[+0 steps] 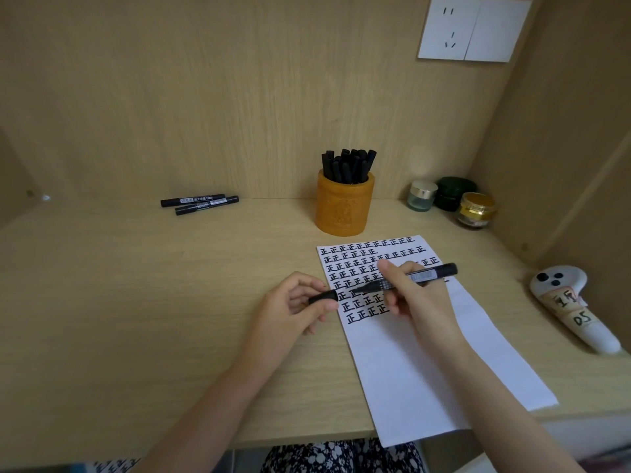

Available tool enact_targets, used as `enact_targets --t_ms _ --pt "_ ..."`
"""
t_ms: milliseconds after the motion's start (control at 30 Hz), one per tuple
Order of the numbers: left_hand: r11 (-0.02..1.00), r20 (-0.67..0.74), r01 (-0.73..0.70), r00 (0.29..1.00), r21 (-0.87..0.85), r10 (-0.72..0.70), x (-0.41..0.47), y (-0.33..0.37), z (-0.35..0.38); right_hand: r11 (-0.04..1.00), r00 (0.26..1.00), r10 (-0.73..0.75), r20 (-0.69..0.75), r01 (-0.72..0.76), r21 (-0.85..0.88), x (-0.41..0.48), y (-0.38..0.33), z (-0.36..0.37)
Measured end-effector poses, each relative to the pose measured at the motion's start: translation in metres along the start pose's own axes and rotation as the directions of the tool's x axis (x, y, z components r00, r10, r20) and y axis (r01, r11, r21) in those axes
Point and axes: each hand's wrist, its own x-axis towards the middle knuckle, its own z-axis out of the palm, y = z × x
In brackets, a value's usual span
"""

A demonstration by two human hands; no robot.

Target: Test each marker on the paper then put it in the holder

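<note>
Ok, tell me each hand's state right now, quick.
Left hand: pinches the black cap.
Right hand: grips the marker, held over the paper.

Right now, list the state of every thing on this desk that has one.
White paper sheet: upper part written on, near end overhanging wooden desk.
Black marker in right hand: uncapped, tip over the paper.
Black marker cap: off, pinched in left hand.
Orange cylindrical holder: upright, packed with markers.
Two black markers at left: capped, lying flat.
Three small jars: lids on.
</note>
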Motion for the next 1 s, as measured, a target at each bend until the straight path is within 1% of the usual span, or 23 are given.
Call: enact_targets --t_ms 100,167,233,467,667,800,933,1000 --pt "0.999 -0.012 -0.003 1.000 -0.037 0.003 0.000 0.000 0.001 0.998 0.998 -0.060 -0.020 0.060 0.021 -0.005 0.000 0.012" --pt "0.998 -0.017 -0.005 1.000 -0.061 0.004 0.001 0.000 0.001 0.996 0.996 -0.077 -0.041 0.079 0.044 -0.005 0.000 0.017" --pt "0.997 -0.016 -0.007 1.000 -0.078 0.005 0.001 -0.001 0.002 0.995 0.994 -0.091 -0.054 0.093 0.031 -0.005 0.000 0.021" --pt "0.997 -0.022 -0.006 1.000 -0.077 0.004 0.001 0.001 0.006 0.992 0.992 -0.123 0.008 0.123 -0.022 -0.005 0.008 0.034" --pt "0.993 -0.078 -0.035 0.997 -0.114 0.026 0.000 0.002 0.005 0.987 0.987 -0.159 -0.025 0.158 -0.033 -0.002 0.016 0.050" --pt "0.990 -0.084 -0.053 0.996 -0.132 0.042 -0.002 0.003 0.004 0.987 0.987 -0.161 -0.019 0.160 -0.022 -0.003 0.014 0.054" --pt "0.991 -0.066 -0.046 0.997 -0.129 0.037 -0.002 0.003 0.005 0.991 0.992 -0.127 0.003 0.127 0.032 -0.006 0.013 0.055" --pt "0.992 -0.065 -0.044 0.997 -0.119 0.036 -0.002 0.003 0.006 0.993 0.993 -0.119 0.011 0.119 0.022 -0.006 0.012 0.054"
